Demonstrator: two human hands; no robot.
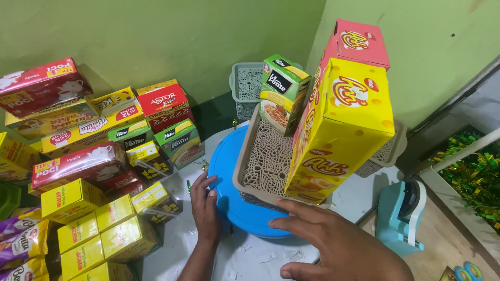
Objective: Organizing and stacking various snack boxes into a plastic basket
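Note:
A beige perforated basket rests on a round blue lid. In the basket stand a tall yellow box, a red box behind it and a green pasta box. My left hand lies flat against the blue lid's left edge, fingers apart. My right hand is spread open at the basket's near rim, fingertips touching the rim just below the yellow box. Neither hand holds anything.
Several stacked snack and tea boxes fill the left side. A grey basket stands against the green wall. A light blue tape dispenser sits at the right, with green tinsel beyond it.

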